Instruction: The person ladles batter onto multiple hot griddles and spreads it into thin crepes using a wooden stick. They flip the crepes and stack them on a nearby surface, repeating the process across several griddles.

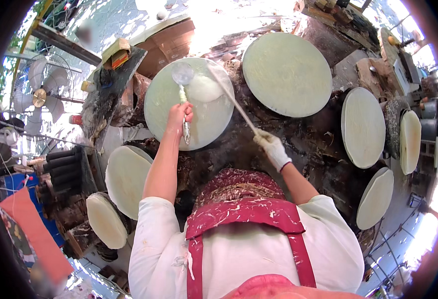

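Note:
My bare left hand [179,117] grips the wrapped handle of a metal ladle [182,73]. The ladle's round bowl is over the upper left part of a large round griddle [166,123] coated with pale, wet batter. A thicker white pool of batter [205,89] lies on it, right of the ladle. My right hand [273,147], in a stained white glove, holds a long thin stick [239,108]. The stick slants up and left over the griddle's right side; its far end is blurred near the top rim.
A second large pale disc [288,74] stands at the upper right. Stacked pale round sheets [127,181] lie left, others [363,127] right. A fan [39,98] stands at far left, near a cluttered ledge [108,88]. Dark, batter-spattered surfaces [297,138] lie between the discs.

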`<action>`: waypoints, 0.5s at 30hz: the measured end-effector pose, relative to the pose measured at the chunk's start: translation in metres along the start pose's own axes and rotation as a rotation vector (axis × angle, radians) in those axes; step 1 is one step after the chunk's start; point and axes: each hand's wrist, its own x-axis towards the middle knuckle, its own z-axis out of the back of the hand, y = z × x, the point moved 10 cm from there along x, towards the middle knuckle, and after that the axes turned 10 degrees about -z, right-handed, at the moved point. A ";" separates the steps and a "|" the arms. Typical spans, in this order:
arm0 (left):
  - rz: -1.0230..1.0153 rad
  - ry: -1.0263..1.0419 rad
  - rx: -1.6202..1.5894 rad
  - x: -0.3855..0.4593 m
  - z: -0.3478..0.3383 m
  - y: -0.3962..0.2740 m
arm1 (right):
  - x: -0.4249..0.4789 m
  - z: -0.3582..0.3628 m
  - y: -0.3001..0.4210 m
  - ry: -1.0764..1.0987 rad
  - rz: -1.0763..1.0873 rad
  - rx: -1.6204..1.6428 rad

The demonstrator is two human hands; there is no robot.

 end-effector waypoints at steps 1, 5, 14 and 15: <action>0.048 0.016 -0.014 -0.003 -0.004 0.004 | -0.004 -0.012 -0.012 -0.012 -0.037 0.046; 0.197 0.007 -0.098 -0.052 -0.001 0.023 | -0.032 -0.084 -0.017 0.167 -0.278 0.142; 0.361 -0.162 -0.620 -0.102 -0.017 0.049 | -0.026 -0.129 -0.048 0.106 -0.223 0.116; 0.366 -0.171 -0.728 -0.108 -0.031 0.039 | -0.031 -0.138 -0.045 0.171 -0.273 0.115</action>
